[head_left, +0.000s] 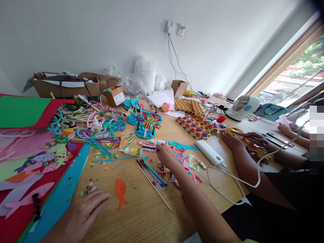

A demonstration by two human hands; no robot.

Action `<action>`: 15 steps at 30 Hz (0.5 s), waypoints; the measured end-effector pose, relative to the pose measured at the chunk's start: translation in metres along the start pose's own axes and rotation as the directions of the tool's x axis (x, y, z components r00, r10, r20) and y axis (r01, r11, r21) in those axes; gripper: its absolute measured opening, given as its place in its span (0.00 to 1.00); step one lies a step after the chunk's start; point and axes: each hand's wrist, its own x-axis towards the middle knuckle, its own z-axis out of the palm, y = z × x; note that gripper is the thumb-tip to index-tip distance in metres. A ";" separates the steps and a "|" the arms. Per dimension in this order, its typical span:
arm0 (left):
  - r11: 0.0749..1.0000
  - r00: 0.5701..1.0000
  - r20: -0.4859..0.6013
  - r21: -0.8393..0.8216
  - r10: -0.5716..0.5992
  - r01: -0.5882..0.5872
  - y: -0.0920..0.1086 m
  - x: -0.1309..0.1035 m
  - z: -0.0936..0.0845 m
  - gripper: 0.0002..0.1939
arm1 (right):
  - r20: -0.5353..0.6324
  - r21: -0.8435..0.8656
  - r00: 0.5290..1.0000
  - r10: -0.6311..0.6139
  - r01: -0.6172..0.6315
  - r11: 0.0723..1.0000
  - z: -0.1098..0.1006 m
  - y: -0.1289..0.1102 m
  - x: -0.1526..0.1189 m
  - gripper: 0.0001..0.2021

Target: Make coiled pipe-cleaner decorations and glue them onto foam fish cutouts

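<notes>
My left hand (87,206) rests low over the table with its fingers stretched out, holding nothing. Just right of its fingertips lies an orange paper fish (120,193). Small paper scraps (89,189) lie beyond its knuckles. My right hand (165,156) reaches farther across the table, its fingers curled down beside twisted pink and dark pipe cleaners (149,146). A white bottle (159,142) lies right behind those fingers; whether they touch it is hidden. Left of them a glue bottle (133,152) lies on its side. Pens (154,172) and a thin wooden stick (154,185) lie nearer me.
Coloured sheets with paper fish (58,182) cover the left side. Blue plate crafts (145,130) and a painted egg tray (197,127) stand farther back. A white power bank (209,152) trails a cable (234,175) at right. A co-worker's hands (234,140) handle a cardboard egg tray.
</notes>
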 end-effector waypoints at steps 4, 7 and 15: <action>0.996 0.991 -0.117 -0.073 -0.064 0.056 0.007 0.013 -0.002 0.10 | -0.043 0.050 0.998 -0.035 0.038 0.998 -0.022 -0.013 -0.030 0.09; 0.979 0.980 -0.150 -0.172 -0.133 0.107 0.020 0.027 -0.001 0.10 | -0.066 0.203 0.985 -0.161 0.171 0.964 -0.028 -0.035 -0.056 0.07; 0.946 0.991 0.005 -0.297 -0.130 0.126 0.038 0.040 0.009 0.10 | -0.045 0.411 0.943 -0.329 0.318 0.854 -0.013 -0.065 -0.093 0.06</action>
